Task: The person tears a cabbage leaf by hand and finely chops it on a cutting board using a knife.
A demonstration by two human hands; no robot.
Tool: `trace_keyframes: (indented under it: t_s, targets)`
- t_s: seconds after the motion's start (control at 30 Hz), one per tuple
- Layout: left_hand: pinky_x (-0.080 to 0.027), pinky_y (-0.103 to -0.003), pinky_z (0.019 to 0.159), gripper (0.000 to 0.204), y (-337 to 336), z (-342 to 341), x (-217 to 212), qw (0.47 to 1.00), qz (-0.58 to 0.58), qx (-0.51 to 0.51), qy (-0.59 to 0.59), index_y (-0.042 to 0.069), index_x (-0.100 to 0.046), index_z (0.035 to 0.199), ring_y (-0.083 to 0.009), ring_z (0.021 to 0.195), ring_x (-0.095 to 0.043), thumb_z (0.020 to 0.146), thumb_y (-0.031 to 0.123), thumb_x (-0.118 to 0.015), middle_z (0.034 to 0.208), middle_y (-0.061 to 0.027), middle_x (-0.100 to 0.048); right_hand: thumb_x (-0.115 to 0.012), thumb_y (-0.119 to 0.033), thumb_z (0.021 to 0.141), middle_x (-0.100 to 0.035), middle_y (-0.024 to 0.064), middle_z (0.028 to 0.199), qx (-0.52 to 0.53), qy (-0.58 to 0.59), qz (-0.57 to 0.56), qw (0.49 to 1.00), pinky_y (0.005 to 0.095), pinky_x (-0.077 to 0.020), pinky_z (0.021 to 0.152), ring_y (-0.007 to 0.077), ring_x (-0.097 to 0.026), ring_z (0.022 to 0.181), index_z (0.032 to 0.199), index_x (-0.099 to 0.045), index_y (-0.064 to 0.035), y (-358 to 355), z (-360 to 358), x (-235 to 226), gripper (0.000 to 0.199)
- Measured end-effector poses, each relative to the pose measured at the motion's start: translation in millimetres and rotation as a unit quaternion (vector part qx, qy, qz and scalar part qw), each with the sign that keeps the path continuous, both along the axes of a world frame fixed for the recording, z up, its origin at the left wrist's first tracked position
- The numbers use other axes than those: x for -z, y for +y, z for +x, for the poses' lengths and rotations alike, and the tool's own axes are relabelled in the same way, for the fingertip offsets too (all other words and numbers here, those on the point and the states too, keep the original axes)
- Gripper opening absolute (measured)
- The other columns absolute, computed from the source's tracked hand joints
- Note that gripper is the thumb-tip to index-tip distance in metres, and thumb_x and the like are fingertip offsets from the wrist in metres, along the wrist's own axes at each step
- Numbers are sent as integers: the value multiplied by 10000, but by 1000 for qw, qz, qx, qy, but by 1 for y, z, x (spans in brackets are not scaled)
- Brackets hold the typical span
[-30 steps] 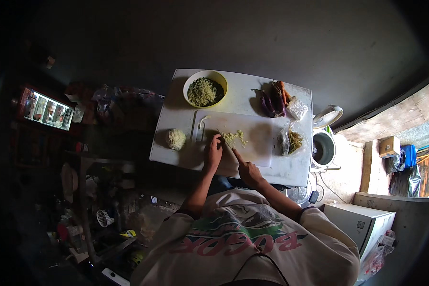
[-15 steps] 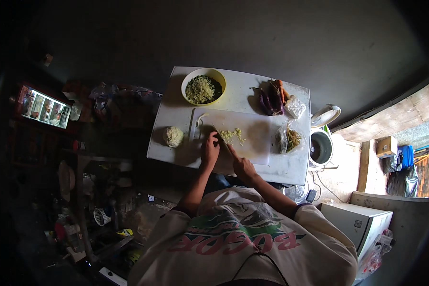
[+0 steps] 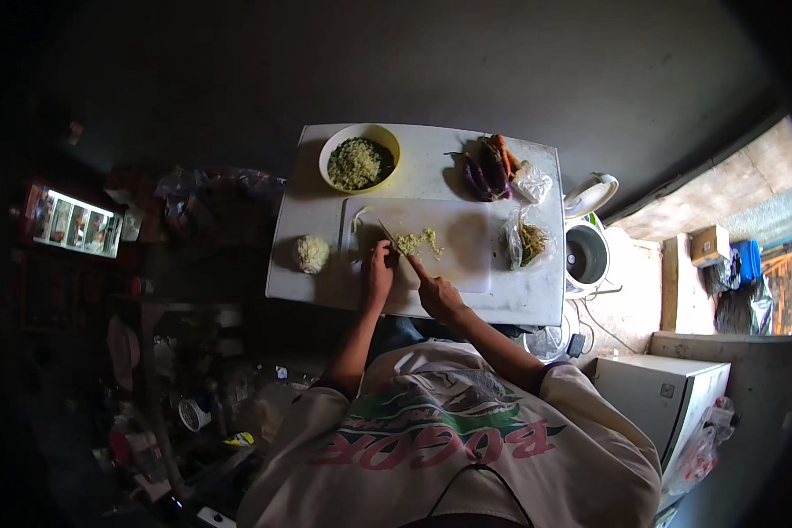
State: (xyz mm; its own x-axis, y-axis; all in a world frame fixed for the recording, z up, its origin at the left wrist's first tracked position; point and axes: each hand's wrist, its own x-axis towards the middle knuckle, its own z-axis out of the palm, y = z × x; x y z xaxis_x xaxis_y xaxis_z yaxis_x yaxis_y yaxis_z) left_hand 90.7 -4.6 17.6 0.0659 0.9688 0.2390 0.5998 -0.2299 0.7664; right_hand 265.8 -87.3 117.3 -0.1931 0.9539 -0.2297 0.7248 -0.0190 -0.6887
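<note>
Leftward in the view, the table (image 3: 537, 295) and everything on it are shifted since the earlier frame. The knife (image 3: 385, 231) is gripped at its handle by the right hand (image 3: 441, 297); the left hand's (image 3: 378, 275) fingers are curled close beside the blade, and whether anything is pinched under them cannot be told. A fingertip could be nicked if the blade is tilted or slipped leftward. Chopped vegetable (image 3: 407, 241), pale green and unevenly crumbled, is scattered on the white cutting board (image 3: 466, 255), just right of the blade; stray bits could be pushed wider by careless strokes.
</note>
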Motion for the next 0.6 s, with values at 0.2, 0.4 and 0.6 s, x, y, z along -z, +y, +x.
trace_keyframes:
  t_s: [0.2,0.4,0.6]
  targets:
    - [-515,-430,829,505,0,-1,-3,998,-45,33,27,64,-551,1217,-353,1006,-641,747,-97,-640,1087,-162,-656,-482,-78,906,-642,305,730,22,-14,8,1000,610,-498,659,513,-639,691,1587,-149,-286,-22,0,14,786]
    - [-515,-428,817,480,9,-14,2,998,-7,70,0,57,-548,1191,-350,1001,-642,738,-58,-661,1061,-151,-659,-467,-81,916,-640,272,695,60,2,30,998,590,-495,607,480,-644,646,1586,-136,-325,-4,-25,14,786]
    - [-514,-419,811,446,18,-16,-15,994,-28,105,3,51,-562,1163,-342,975,-646,743,-89,-611,1037,-149,-653,-475,-86,919,-631,250,664,89,-26,9,996,577,-476,574,457,-637,608,1587,-131,-334,-32,-31,16,791]
